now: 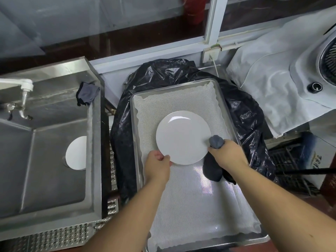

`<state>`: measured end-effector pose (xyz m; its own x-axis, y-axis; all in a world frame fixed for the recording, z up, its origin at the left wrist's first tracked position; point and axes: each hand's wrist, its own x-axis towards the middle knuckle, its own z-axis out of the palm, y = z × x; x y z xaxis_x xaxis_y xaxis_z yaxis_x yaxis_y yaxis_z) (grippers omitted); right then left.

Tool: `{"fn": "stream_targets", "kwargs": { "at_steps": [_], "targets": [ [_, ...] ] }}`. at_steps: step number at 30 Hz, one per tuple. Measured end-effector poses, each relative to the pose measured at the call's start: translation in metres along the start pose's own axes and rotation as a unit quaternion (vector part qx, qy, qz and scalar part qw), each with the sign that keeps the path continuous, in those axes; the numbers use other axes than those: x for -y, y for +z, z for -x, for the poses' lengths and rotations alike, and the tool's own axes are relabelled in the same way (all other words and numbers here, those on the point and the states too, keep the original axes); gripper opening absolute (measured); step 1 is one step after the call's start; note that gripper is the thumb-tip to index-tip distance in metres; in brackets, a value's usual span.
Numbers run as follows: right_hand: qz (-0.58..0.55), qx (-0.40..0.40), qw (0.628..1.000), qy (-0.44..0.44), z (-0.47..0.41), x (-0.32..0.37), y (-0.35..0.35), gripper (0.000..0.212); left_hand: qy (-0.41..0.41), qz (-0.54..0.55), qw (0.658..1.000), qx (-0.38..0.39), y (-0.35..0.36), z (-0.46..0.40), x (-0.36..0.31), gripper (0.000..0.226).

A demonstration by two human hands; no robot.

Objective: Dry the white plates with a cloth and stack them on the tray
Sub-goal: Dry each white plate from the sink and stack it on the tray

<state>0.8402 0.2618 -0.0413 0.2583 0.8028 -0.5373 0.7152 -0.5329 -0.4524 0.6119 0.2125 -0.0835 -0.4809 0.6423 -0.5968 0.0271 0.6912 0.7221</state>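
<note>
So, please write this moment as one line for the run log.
left hand: grips white plate rim | right hand: holds grey cloth at plate edge | plate: over tray | second plate: in sink

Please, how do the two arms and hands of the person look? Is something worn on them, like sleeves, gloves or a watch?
Both forearms are bare up to the bottom edge of the picture: no sleeves show. The left hand and the right hand wear no gloves. No watch, ring or bracelet is visible, and no markings show. The fingernails seen on the left hand look short.
</note>
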Motion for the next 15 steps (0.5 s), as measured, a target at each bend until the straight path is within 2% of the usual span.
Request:
{"fn": "stream_targets", "kwargs": {
  "at_steps": [4,15],
  "targets": [
    [-0.011,0.004,1.0,0.001,-0.0012,0.0012,0.0018,0.025,-0.009,0.004,1.0,-0.003,0.0004,-0.0052,-0.0069,0.014],
    [-0.005,0.015,1.0,-0.027,-0.0033,0.0005,0.0012,0.027,0.005,-0.076,0.996,-0.04,0.0016,-0.0087,-0.0079,0.013]
  ]
}}
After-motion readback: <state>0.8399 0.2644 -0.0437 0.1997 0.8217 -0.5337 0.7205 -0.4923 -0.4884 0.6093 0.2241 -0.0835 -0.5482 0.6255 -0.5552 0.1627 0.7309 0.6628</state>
